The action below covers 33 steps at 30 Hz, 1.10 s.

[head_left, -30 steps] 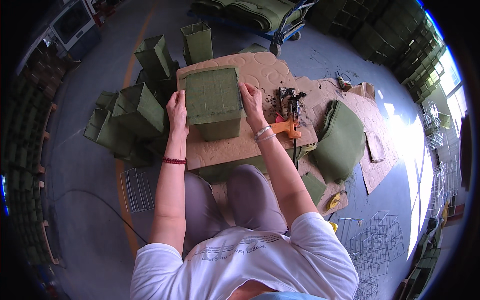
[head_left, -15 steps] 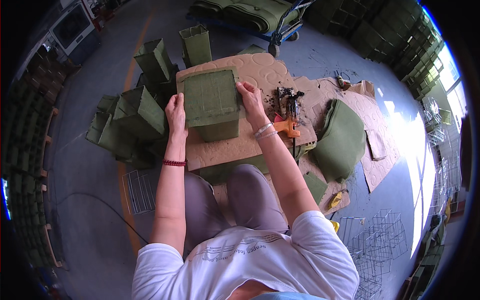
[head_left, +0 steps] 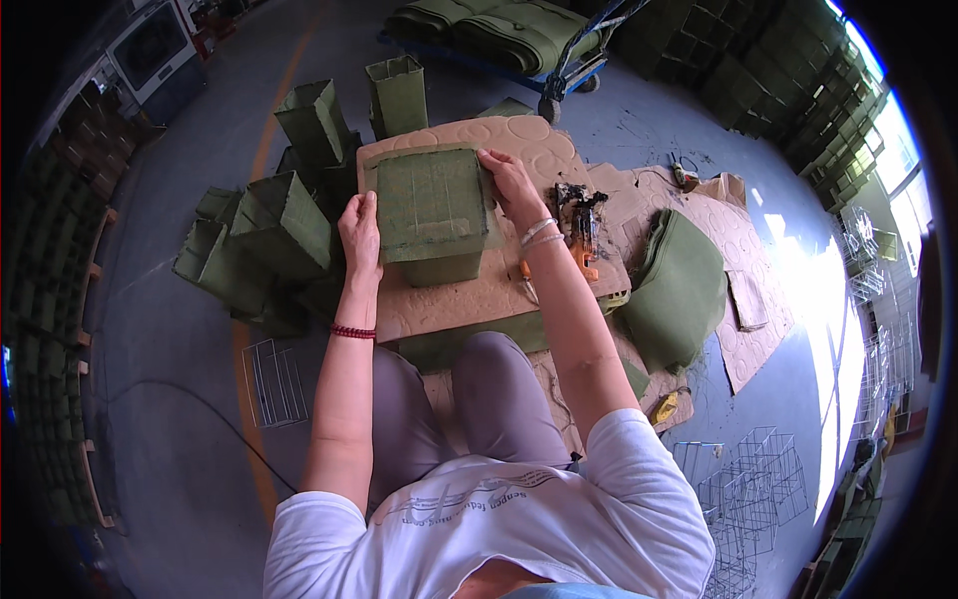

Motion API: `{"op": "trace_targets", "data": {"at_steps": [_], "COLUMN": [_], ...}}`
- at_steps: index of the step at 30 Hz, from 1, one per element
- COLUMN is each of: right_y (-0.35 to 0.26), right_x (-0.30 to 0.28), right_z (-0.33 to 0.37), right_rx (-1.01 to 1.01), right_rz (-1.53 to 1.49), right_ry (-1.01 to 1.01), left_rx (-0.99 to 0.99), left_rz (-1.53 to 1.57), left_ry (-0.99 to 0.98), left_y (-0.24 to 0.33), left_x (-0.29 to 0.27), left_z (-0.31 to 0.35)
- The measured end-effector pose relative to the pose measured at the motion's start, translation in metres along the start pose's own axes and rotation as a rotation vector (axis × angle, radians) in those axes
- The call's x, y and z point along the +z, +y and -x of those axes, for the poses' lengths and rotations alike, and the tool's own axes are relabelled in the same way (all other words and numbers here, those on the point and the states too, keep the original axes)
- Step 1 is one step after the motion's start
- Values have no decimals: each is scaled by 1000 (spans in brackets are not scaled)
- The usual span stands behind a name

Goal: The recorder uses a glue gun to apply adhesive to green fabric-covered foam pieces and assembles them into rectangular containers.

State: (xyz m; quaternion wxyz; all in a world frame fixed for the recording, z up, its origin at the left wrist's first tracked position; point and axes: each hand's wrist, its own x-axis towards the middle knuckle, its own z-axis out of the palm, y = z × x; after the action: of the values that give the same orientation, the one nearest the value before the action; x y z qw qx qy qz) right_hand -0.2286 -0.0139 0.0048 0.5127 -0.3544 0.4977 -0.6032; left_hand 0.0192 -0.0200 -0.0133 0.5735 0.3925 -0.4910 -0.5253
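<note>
A green felt-like square panel (head_left: 431,200) lies over a green box (head_left: 446,270) on a cardboard-topped work surface (head_left: 399,317) before my knees. Thin lines, like wire, show across the panel. My left hand (head_left: 360,230) is closed on the panel's left edge, thumb upward. The far right corner is pinched by my right hand (head_left: 511,183), thumb on top. Whether panel and box are joined cannot be made out. Right of my right forearm lies an orange glue gun (head_left: 589,262), partly covered by that arm, beside dark smeared residue.
Several tall open green boxes (head_left: 284,215) stand at the left. Stacked green sheets (head_left: 679,290) lie on cardboard at the right. Wire frames (head_left: 753,489) sit on the floor at lower right, another wire frame (head_left: 274,384) at left. A blue cart (head_left: 539,80) carries green rolls behind.
My hands and the panel have shifted slightly right, and the panel's right side has turned a little. My right forearm now covers more of the glue gun.
</note>
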Motion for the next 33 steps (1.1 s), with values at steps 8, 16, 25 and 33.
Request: {"op": "trace_targets", "data": {"at_steps": [8, 16, 25, 33], "right_y": [1, 2, 11, 15], "right_x": [8, -5, 11, 4], "right_z": [3, 32, 40, 50], "right_rx": [4, 110, -39, -60], "right_rz": [-216, -461, -305, -328], "right_ry": [-12, -206, -82, -55], "left_rx": [2, 5, -11, 12], "left_rz": [23, 24, 12, 8], "left_ry": [2, 33, -15, 68], "left_y": [0, 1, -3, -3], "left_x": [0, -2, -5, -5], "left_z": [5, 2, 2, 1]}}
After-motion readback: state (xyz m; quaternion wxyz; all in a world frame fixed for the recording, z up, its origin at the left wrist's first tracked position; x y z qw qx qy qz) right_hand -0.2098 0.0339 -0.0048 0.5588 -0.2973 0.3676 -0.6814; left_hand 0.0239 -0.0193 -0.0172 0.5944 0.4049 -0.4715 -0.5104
